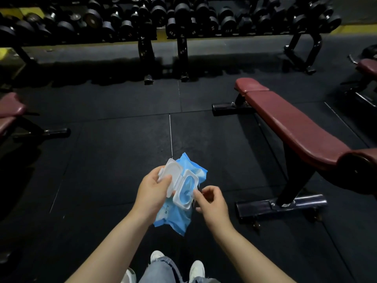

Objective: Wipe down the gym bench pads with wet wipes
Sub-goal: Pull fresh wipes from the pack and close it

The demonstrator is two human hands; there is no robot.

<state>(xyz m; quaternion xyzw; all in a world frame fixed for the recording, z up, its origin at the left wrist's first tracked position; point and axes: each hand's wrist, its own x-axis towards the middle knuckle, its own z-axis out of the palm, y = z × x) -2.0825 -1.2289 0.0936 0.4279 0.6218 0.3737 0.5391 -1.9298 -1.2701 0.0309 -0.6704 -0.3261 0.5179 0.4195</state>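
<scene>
A blue pack of wet wipes (175, 217) is held in front of me over the floor. My left hand (152, 193) grips it from the left, thumb on the flipped-open white lid (170, 172). My right hand (212, 203) is at the right edge of the lid frame, fingers curled, fingertips touching the white rim by the opening (186, 188). No wipe shows in the opening. The dark red bench pad (293, 123) runs from the middle right toward the lower right, apart from both hands.
Black rubber floor tiles (122, 160) lie all around. A dumbbell rack (179, 21) spans the back. Another red bench (8, 113) is at the left edge, a third bench (367, 66) at the far right. The bench's black foot bar (279, 205) lies right of my hands.
</scene>
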